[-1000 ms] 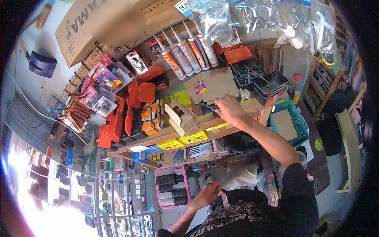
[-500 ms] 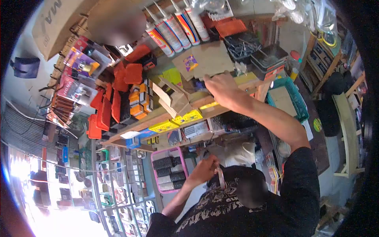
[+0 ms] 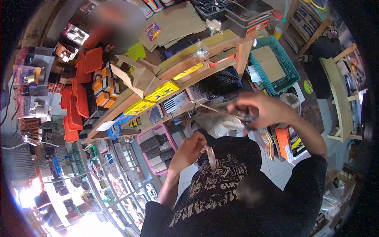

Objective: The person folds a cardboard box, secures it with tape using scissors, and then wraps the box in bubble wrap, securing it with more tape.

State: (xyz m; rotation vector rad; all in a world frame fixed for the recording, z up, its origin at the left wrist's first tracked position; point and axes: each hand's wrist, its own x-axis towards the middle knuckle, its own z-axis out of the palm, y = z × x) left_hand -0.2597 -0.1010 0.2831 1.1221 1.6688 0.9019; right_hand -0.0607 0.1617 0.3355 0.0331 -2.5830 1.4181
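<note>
My left hand is closed in front of my chest. A narrow translucent plastic strip hangs from its fingertips, over my black printed shirt. Out to the right, in front of the shelf unit, my right hand is smeared by motion. Its fingers curl around a dark thing too blurred to name. Behind that hand, a pale crumpled sack or cloth shows in part below the shelf.
Flat cardboard pieces and orange boxes lie on the wooden shelf. A green basket holds cardboard. A pink-rimmed tray stands lower left, near a glass display case. A wooden bench is at right.
My right hand has come off the shelf top, down and to the right, with a dark thing in its fingers. My left hand has shifted slightly left, still on the strip. The view has turned.
</note>
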